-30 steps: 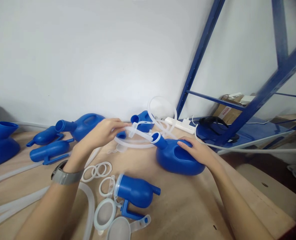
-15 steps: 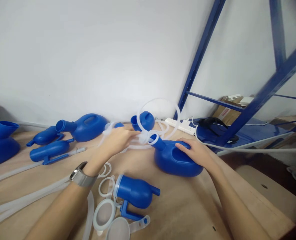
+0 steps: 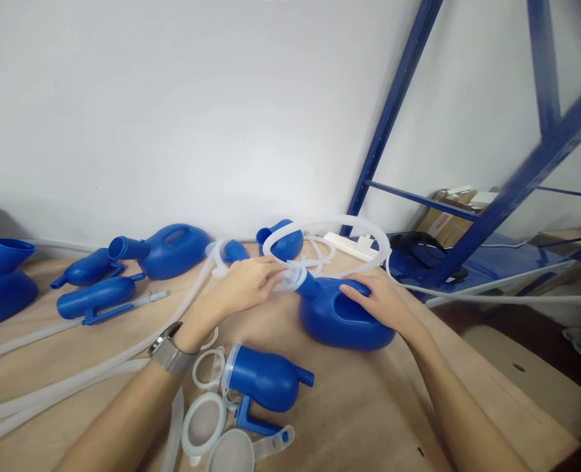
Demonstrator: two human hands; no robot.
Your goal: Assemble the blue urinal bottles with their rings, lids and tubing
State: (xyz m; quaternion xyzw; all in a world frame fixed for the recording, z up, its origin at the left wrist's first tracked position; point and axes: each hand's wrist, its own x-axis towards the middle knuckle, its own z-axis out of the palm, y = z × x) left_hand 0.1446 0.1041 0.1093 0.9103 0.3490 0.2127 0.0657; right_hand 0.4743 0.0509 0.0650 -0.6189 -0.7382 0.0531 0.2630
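Observation:
My right hand [image 3: 376,296] is wrapped over the handle of a blue urinal bottle [image 3: 337,328], which lies on the table with its neck pointing up and left. At that neck, my left hand [image 3: 253,282] grips a translucent cap [image 3: 290,276]; the cap is at the mouth, and I cannot tell how far it is seated. Behind the cap loops a clear plastic tube [image 3: 383,239]. Closer to me lies a smaller blue funnel-shaped part [image 3: 268,377] with a white rim. Beside it rest translucent lids [image 3: 204,423] and a white ring [image 3: 202,368].
More blue bottles [image 3: 175,252] and blue parts [image 3: 96,296] lie at the left and back by the wall. Long clear tubes [image 3: 64,390] cross the left of the table. A white power strip [image 3: 352,246] and a blue metal rack [image 3: 393,108] stand at the right.
My left hand has brought the cap right, onto the bottle's mouth. The tube loop has swung lower and to the right. The bottle has shifted slightly left under my right hand.

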